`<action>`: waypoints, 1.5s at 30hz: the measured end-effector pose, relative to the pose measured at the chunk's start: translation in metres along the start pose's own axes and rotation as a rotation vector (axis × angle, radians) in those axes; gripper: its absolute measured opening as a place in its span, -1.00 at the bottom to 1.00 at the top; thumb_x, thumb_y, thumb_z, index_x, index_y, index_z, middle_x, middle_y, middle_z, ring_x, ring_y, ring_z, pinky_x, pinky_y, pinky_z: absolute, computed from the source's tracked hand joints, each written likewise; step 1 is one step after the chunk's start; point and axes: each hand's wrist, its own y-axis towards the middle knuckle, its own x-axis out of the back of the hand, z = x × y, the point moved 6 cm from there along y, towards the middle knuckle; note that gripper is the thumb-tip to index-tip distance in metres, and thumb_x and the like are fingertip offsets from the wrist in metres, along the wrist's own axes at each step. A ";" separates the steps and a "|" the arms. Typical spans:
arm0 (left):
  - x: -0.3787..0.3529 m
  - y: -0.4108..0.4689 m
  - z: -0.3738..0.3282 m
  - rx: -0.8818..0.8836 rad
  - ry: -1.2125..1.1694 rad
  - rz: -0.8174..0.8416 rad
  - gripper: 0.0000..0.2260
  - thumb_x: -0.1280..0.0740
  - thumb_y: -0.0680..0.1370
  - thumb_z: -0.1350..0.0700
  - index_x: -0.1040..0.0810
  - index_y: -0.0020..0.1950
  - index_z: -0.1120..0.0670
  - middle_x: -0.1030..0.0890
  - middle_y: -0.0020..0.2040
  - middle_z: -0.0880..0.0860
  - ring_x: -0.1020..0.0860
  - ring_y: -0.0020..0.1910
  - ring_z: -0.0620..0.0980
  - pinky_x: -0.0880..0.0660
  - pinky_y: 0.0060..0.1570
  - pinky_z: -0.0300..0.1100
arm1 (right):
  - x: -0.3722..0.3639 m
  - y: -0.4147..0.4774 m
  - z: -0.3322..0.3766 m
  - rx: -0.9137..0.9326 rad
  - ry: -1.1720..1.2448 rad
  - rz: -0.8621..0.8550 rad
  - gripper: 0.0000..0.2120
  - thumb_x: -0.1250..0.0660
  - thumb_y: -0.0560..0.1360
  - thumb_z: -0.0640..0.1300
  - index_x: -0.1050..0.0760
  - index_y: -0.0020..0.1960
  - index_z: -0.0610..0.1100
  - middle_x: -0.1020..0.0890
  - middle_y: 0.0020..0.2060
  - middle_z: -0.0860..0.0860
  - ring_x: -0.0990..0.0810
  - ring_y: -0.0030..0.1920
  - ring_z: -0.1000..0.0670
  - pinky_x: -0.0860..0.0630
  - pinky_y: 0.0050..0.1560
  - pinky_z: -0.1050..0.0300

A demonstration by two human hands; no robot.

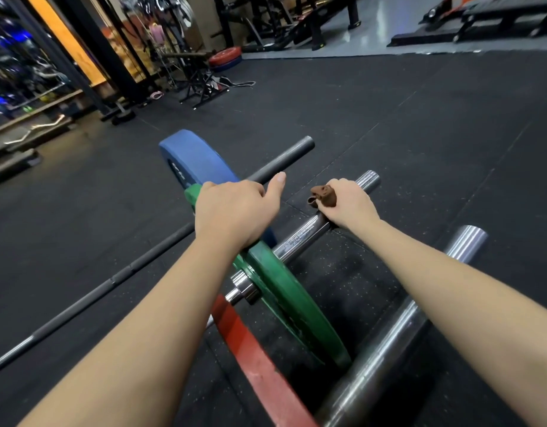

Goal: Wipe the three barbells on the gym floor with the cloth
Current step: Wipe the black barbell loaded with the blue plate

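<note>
Three barbells lie side by side on the black rubber floor. The far one is a dark bar (284, 157) carrying a blue plate (198, 161). On the middle chrome bar (300, 240) sits a green plate (284, 291), and my left hand (235, 211) grips that plate's top edge with the thumb stretched out. My right hand (347, 203) holds a brown cloth (324, 197) wrapped around the middle bar's sleeve, near its ridged end (369, 180). The nearest chrome bar (398, 318) bears a red plate (253, 355).
A black equipment stand (201, 84) and stacked red and blue plates (225, 58) sit at the back. Benches (497, 20) stand on the grey floor at the far right. Racks and a curl bar (35, 131) line the left wall.
</note>
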 end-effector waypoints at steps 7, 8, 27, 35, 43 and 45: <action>0.000 0.000 0.000 0.028 -0.005 0.015 -0.31 0.14 0.69 -0.29 -0.65 -0.13 0.06 -0.65 -0.27 0.03 -0.37 -0.31 -0.07 -0.26 0.03 -0.05 | -0.019 -0.018 0.035 0.175 -0.029 0.035 -0.47 -0.34 0.48 0.38 -0.48 0.11 -0.08 -0.48 -0.02 0.01 -0.44 -0.02 -0.01 -0.40 -0.03 0.07; 0.000 -0.001 0.000 0.031 -0.006 0.018 -0.31 0.14 0.68 -0.29 -0.66 -0.12 0.06 -0.65 -0.27 0.04 -0.37 -0.31 -0.07 -0.26 0.02 -0.05 | -0.023 -0.024 0.040 0.202 -0.041 0.020 -0.44 -0.31 0.47 0.42 -0.48 0.10 -0.07 -0.47 -0.03 0.01 -0.40 -0.04 0.01 -0.40 -0.04 0.07; -0.002 0.002 0.001 0.014 -0.030 -0.022 -0.31 0.13 0.69 -0.29 -0.65 -0.15 0.10 -0.64 -0.33 0.04 -0.47 -0.29 -0.01 -0.31 0.04 -0.04 | -0.019 -0.022 0.040 0.212 -0.080 -0.068 -0.65 -0.36 0.51 0.23 -0.39 -0.09 -0.04 -0.47 -0.14 -0.01 -0.54 -0.07 -0.10 -0.39 -0.17 0.10; -0.002 0.002 0.002 0.009 -0.033 -0.035 -0.31 0.11 0.69 -0.29 -0.66 -0.13 0.10 -0.66 -0.30 0.04 -0.49 -0.26 -0.01 -0.32 0.05 -0.04 | -0.037 -0.023 0.077 0.321 -0.138 0.198 -0.62 -0.36 0.50 0.24 -0.51 0.07 -0.05 -0.57 0.00 -0.04 -0.60 0.07 -0.15 -0.49 -0.01 0.03; -0.003 0.004 0.003 0.011 -0.050 -0.040 -0.31 0.12 0.68 -0.29 -0.65 -0.15 0.10 -0.68 -0.29 0.04 -0.53 -0.24 0.03 -0.36 0.14 -0.04 | -0.014 0.010 0.035 0.062 -0.210 0.060 -0.64 -0.34 0.49 0.22 -0.53 0.09 -0.04 -0.53 -0.06 -0.02 -0.59 0.08 -0.14 -0.42 -0.09 0.06; -0.002 0.003 0.003 0.015 -0.052 -0.037 -0.32 0.11 0.68 -0.29 -0.65 -0.15 0.09 -0.68 -0.29 0.03 -0.53 -0.24 0.02 -0.37 0.15 -0.03 | -0.019 -0.002 0.052 0.120 -0.198 0.067 -0.64 -0.35 0.49 0.22 -0.53 0.07 -0.05 -0.57 -0.03 -0.04 -0.60 0.06 -0.15 -0.46 -0.05 0.05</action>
